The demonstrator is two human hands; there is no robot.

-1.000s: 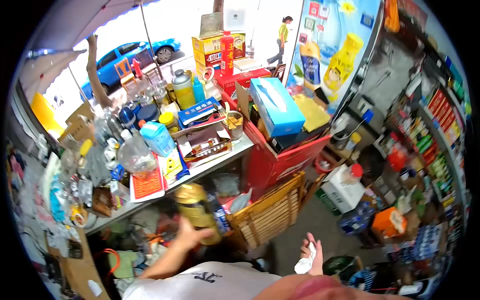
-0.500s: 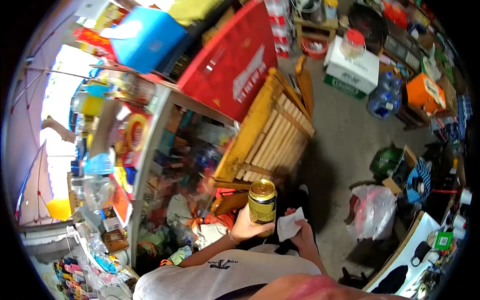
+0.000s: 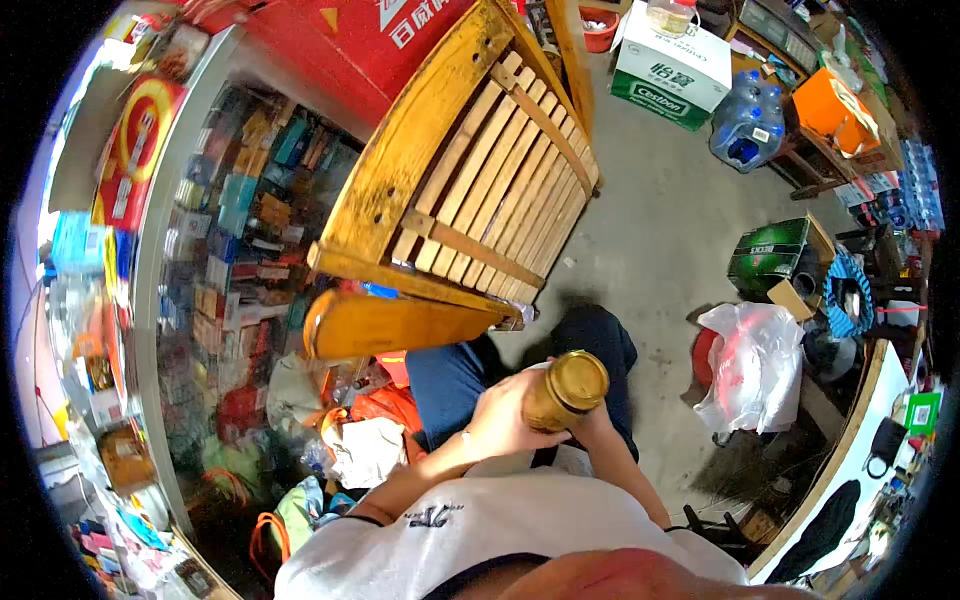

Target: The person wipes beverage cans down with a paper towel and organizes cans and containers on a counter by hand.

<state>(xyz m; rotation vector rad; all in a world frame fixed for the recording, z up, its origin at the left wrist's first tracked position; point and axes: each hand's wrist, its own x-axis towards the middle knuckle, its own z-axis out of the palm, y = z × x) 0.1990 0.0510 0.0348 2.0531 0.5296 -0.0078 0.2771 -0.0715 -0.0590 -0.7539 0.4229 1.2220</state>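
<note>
My left hand [image 3: 500,415] is wrapped round a gold drink can [image 3: 570,385], which tilts with its top toward me, above my lap. Close against the can's lower right side is my right hand [image 3: 597,428]. Its fingers are mostly hidden behind the can, and the white tissue it held a moment ago does not show. Dark trousers [image 3: 600,340] lie beyond the hands. A yellow wooden folding chair [image 3: 380,190] with a slatted seat stands just ahead.
On the left is a glass display case [image 3: 160,260] full of small packets. To the right, a clear plastic bag [image 3: 755,365], a green carton [image 3: 770,255], wrapped water bottles [image 3: 748,120] and a green-and-white box [image 3: 670,65] stand on the grey floor [image 3: 650,220].
My view has tilted down and I am now seated or bent, with my knees showing. My right hand has come up against the can, and the tissue has gone out of sight.
</note>
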